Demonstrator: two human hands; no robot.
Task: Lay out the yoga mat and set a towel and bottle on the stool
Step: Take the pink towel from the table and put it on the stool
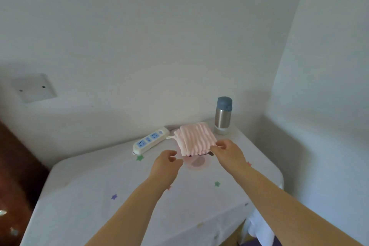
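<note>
Here, folded pink towel (194, 139) lies on the covered table (139, 195), bottle (223, 115) upright just behind. Right hand (226, 151) pinches its near corner; left hand (168, 163) loosely curled, empty, just short. Best: grip both near corners, lift level, keep folds together.

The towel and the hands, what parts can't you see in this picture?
- Head view: the towel's near edge, hidden by the right hand.
- Whether the right hand's fingers pinch the towel: too small.
- A dark thing under the towel: mostly covered.
- Yoga mat and stool: not in view.
</note>
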